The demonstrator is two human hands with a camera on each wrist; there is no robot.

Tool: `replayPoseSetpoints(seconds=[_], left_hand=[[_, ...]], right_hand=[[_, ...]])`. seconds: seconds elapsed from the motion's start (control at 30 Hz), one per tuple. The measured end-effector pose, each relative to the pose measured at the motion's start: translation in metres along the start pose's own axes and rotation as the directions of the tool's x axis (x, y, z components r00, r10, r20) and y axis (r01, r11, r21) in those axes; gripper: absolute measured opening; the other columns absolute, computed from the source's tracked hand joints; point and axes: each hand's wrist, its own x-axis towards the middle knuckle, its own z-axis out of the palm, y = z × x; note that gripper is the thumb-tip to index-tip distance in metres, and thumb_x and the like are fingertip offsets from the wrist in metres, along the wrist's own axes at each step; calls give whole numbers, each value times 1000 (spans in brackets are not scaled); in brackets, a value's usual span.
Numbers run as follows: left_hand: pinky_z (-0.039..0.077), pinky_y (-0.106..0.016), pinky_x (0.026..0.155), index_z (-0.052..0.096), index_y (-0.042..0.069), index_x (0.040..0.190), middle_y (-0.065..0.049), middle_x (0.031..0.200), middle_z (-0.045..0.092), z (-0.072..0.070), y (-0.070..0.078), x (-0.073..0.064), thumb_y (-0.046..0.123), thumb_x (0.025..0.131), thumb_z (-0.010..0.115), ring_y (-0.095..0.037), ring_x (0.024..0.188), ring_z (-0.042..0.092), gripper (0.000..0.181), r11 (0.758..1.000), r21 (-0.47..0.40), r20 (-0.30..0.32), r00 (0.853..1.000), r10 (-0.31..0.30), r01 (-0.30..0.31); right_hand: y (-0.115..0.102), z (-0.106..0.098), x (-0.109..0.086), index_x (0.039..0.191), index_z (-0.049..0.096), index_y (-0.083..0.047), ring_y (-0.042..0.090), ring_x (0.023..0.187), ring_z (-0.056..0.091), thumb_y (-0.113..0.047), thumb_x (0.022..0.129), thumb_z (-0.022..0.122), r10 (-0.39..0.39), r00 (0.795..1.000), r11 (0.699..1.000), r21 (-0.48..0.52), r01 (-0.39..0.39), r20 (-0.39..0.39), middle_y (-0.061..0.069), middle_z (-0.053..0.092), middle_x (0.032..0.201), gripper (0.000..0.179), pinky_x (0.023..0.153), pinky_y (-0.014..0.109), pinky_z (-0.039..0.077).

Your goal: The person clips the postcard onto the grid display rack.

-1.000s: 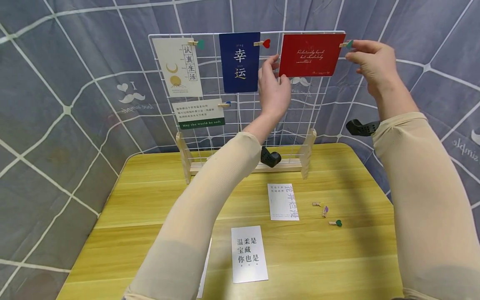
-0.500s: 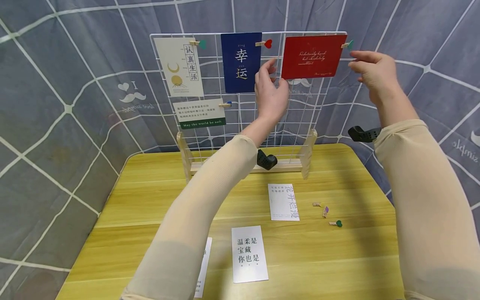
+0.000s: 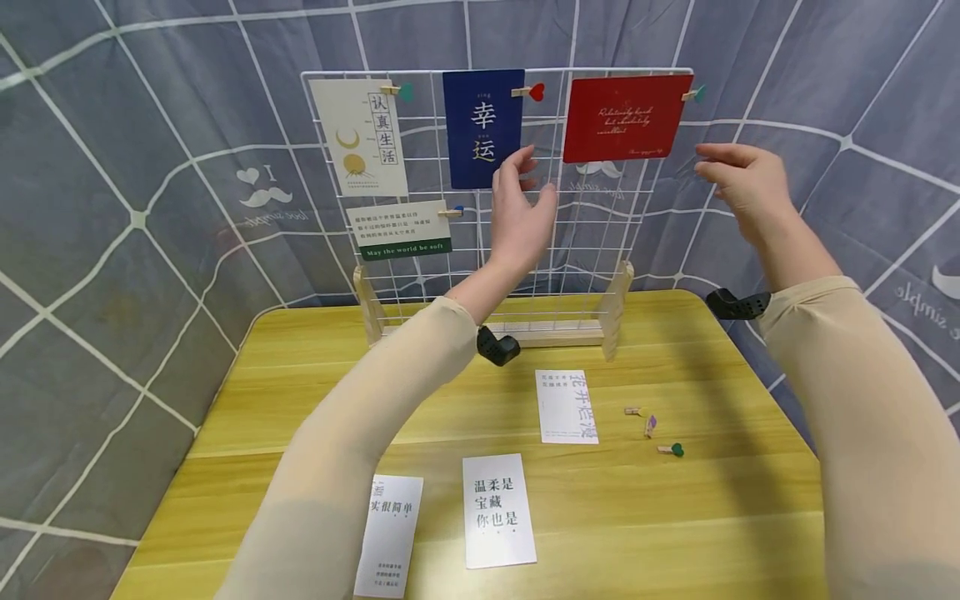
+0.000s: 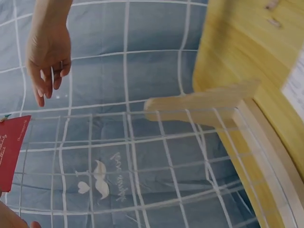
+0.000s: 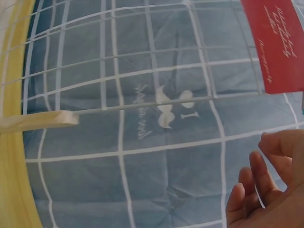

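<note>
A red card (image 3: 628, 117) hangs at the top right of a white wire grid rack (image 3: 592, 221), held at its right edge by a clothespin with a teal heart (image 3: 694, 94). My left hand (image 3: 522, 212) is in front of the grid, fingers loosely bent and holding nothing, overlapping the lower corner of a dark blue card (image 3: 483, 125). Right of the rack, my right hand (image 3: 750, 185) is below the teal-heart clothespin and apart from it, nothing in its fingers. In the right wrist view the fingers (image 5: 261, 178) hang relaxed below the red card (image 5: 280, 47).
A cream card (image 3: 358, 137) and a white-and-green card (image 3: 399, 229) are also clipped to the grid. On the wooden table (image 3: 675, 533) lie white cards, including one with purple writing (image 3: 562, 407), and small clothespins such as a green-heart one (image 3: 671, 449).
My right hand has let go of the teal-heart clothespin and dropped below it. My left hand has moved away from the red card, down and left. The red card stays hanging.
</note>
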Motion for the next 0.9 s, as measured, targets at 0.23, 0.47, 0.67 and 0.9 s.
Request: replayPoseSetpoints(seconds=[0.23,0.47,0.67,0.9], left_hand=[[41,-26,99,38,14,155,-2,144,44,-23,-16,-20,18,101,57,-17,125,46,57,981,162,130,988,84,-105],[41,-28,100,39,13,155,-4,144,49,-45,-30,-30,18,101,61,-18,125,47,59,959,235,207,972,113,-161],[40,-33,103,40,14,155,-5,142,51,-61,-40,-37,21,101,59,-20,126,48,58,948,268,268,959,97,-171],[38,-38,110,36,11,158,-6,147,49,-77,-54,-52,25,103,60,-22,132,47,61,886,391,372,923,95,-249]], right_hand=[[22,6,-16,145,61,-18,7,113,52,-30,102,64,-73,994,978,-188,88,83,-14,61,120,45,100,25,39],[38,16,-34,147,58,-13,12,106,52,-37,104,58,-161,971,888,-402,221,180,4,56,130,49,80,24,42],[50,24,-51,144,60,-7,24,105,48,-31,106,54,-235,937,809,-482,336,259,15,53,132,45,76,33,41],[66,31,-62,142,60,-4,31,101,45,-27,107,54,-261,903,756,-509,411,341,20,53,137,43,78,47,37]])
